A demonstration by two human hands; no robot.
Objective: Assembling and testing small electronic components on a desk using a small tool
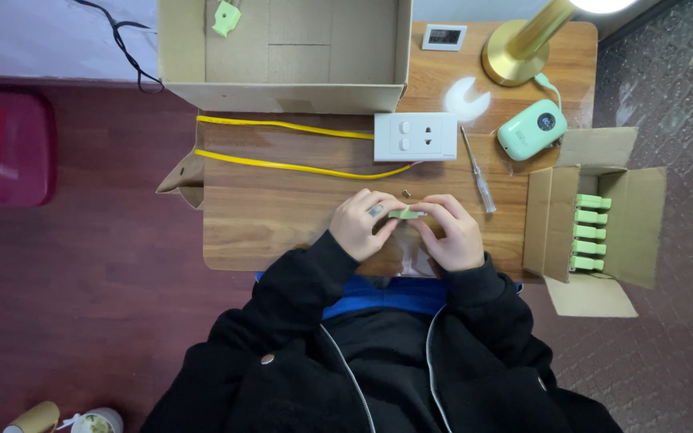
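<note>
Both hands meet over the near edge of the small wooden table [282,216]. The left hand [365,224] and the right hand [451,232] pinch the ends of one small pale-green plastic piece [405,213] between their fingertips, just above the tabletop. A tiny brass-coloured bit [407,193] lies just beyond it.

Judging by the boxes, the work looks barely begun: the large open cardboard box [282,48] at the far side holds a single green piece [225,18], while the smaller cardboard box [595,232] on the right has a row of five green pieces [589,232] standing together. A white wall socket plate [415,136] with yellow wires [282,166] and a clear-handled screwdriver [479,172] lie untouched.
</note>
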